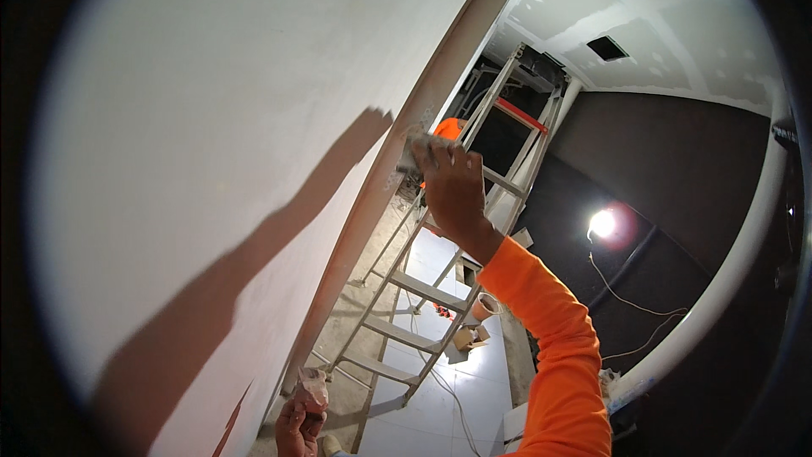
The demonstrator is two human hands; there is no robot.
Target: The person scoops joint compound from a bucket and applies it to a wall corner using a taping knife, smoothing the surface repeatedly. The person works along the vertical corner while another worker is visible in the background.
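White wall (211,76) filled most of our left side, with an arm-shaped shadow (220,305) across it, and its long grey-brown edge (469,34) ran at a slant. Beyond that stood a metal ladder (402,333). Our right hand (454,186), in an orange sleeve (550,313), was raised to the edge, fingers curled over a flat grey piece (411,159) set against it; our left hand (298,432) was low beside the wall, fingers grasping a pale smeared piece (311,389) that stuck up above them. The grey one, blurred and partly covered, we judged thin and light, best held along its back with fingers spread for even pressure. The pale one also seemed light, perhaps slick where smeared, so its lower end looked the safer hold; we could not tell whether it was stiff or crumbly.
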